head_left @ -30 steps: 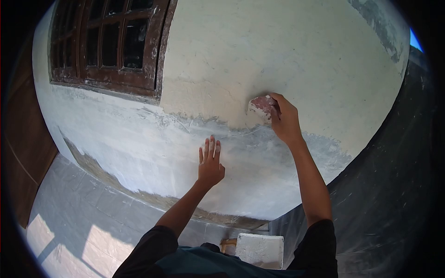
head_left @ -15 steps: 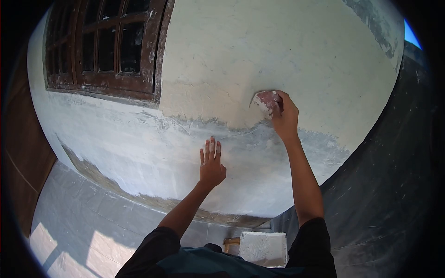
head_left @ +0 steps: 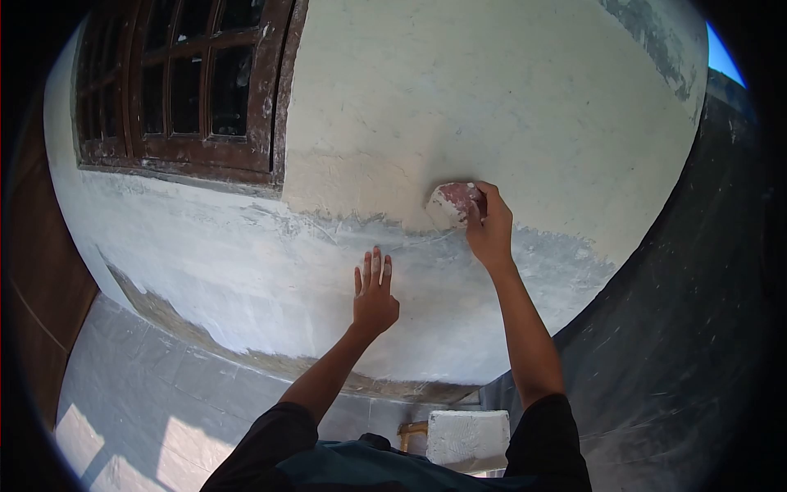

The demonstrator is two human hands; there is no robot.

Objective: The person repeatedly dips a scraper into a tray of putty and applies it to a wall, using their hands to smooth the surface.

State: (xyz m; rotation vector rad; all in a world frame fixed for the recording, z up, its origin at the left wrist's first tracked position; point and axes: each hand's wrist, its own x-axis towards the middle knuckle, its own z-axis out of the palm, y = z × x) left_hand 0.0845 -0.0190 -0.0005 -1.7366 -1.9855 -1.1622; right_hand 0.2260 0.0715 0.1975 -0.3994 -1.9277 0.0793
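Note:
My right hand is closed around a flat reddish putty scraper smeared with white putty. Its front edge lies against the wall, just above a rough grey band where the cream coat ends. My fingers partly cover the scraper. Lower and to the left, my left hand rests flat with fingers stretched out, on or very close to the whitish lower wall. White residue marks its fingertips.
A brown wooden window with dark panes is set in the wall at upper left. Below me stands a white-smeared block or box beside a yellowish wooden piece. Grey floor runs along the wall's base; a dark sheet-like surface is at right.
My right hand and the scraper have moved down and slightly left along the wall. My left hand stays in almost the same place.

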